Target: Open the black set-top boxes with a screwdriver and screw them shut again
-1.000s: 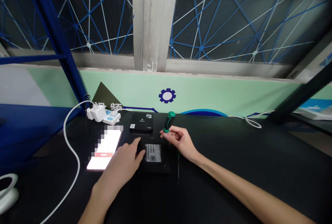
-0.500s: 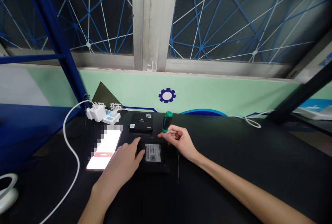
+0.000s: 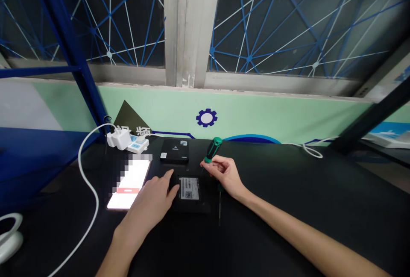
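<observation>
A flat black box lies on the table with a white printed label facing up. My left hand rests at its left side, thumb and index finger stretched apart and touching it. In my right hand, the fingers pinch a green and black screwdriver low on its handle. It leans to the right, its thin shaft pointing down at the box's far right corner; the tip is too dark to make out. A second screwdriver lies beside the box, its handle partly under my right hand.
Behind the box lies another black box with small stickers. A lit phone is left of my left hand. Farther back sits a white power strip with a plugged-in adapter; a white cable curves down the left.
The screwdriver in my right hand has tipped over to the right from near upright. My right hand has shifted slightly, showing more of the lying screwdriver. My left hand stays put.
</observation>
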Available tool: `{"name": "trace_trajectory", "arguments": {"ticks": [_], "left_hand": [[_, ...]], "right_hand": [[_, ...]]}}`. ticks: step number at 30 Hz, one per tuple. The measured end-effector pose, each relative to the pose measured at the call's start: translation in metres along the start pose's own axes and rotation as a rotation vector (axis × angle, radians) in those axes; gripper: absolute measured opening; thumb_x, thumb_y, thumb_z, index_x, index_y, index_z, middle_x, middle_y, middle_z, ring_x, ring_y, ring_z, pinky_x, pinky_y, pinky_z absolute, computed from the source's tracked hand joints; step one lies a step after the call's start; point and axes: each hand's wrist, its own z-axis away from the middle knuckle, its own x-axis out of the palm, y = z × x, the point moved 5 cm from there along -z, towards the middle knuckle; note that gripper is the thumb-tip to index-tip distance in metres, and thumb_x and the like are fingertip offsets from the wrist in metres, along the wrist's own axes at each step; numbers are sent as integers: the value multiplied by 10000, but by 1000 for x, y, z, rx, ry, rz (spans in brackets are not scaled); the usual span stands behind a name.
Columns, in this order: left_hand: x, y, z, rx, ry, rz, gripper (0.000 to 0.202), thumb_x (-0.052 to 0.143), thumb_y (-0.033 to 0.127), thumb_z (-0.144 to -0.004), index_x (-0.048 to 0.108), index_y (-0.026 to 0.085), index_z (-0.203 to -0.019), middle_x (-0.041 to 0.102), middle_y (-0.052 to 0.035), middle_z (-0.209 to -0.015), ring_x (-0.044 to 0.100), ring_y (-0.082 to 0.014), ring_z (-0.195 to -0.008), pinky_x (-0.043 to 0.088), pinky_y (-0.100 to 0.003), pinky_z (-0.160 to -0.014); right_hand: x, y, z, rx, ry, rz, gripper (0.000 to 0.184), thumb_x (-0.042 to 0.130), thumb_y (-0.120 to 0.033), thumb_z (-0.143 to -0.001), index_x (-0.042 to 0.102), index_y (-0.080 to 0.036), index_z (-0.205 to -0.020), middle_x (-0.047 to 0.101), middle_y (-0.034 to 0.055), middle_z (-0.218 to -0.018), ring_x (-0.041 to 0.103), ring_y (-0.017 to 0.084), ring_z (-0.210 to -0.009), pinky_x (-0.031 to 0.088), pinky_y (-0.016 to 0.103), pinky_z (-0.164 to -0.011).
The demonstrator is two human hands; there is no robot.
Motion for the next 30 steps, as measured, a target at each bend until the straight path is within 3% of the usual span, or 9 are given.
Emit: {"name": "trace_trajectory", "arguments": {"ticks": [5,15,18,26,30], "left_hand": [[1,1,1,5,-29,-12,620,334,466,-980,378,168,-1522,721,-133,-1020,654,-325,-979,483,-386,-747],[0,0,1,-15,-40,11,620,332,492,-982,360,201,-1528,702,-127,-1040,651,-319,-1001,475,-357,-728],[-1,1,2,-16,-39,16,614,330,483,-983,363,198,-1525,700,-128,-1030,654,-322,-1001,480,-362,-733],[1,-1,0,-7,-22,7,616,337,485,-978,373,196,-1521,704,-118,-982,664,-317,-957,487,-363,-715],[2,-2,0,-7,-33,4,620,343,489,-977,370,194,-1522,709,-122,-997,666,-314,-969,485,-354,-716]], "right_hand": [[-6,7,-1,22,76,-96,388,792,-535,-714,728,-156,-772,568,8,-595,417,101,-500,325,233,-437],[-6,10,1,15,151,-99,394,764,-532,-753,688,-150,-812,506,-24,-554,351,85,-454,250,240,-412],[-4,7,1,20,135,-61,397,749,-538,-769,674,-151,-812,481,-31,-528,345,86,-444,245,241,-411],[-1,9,2,-4,61,81,361,734,-534,-782,693,-176,-754,624,28,-659,370,93,-464,252,243,-406],[0,4,4,-51,39,213,283,720,-459,-813,737,-182,-758,678,45,-682,473,130,-518,340,255,-447]]}}
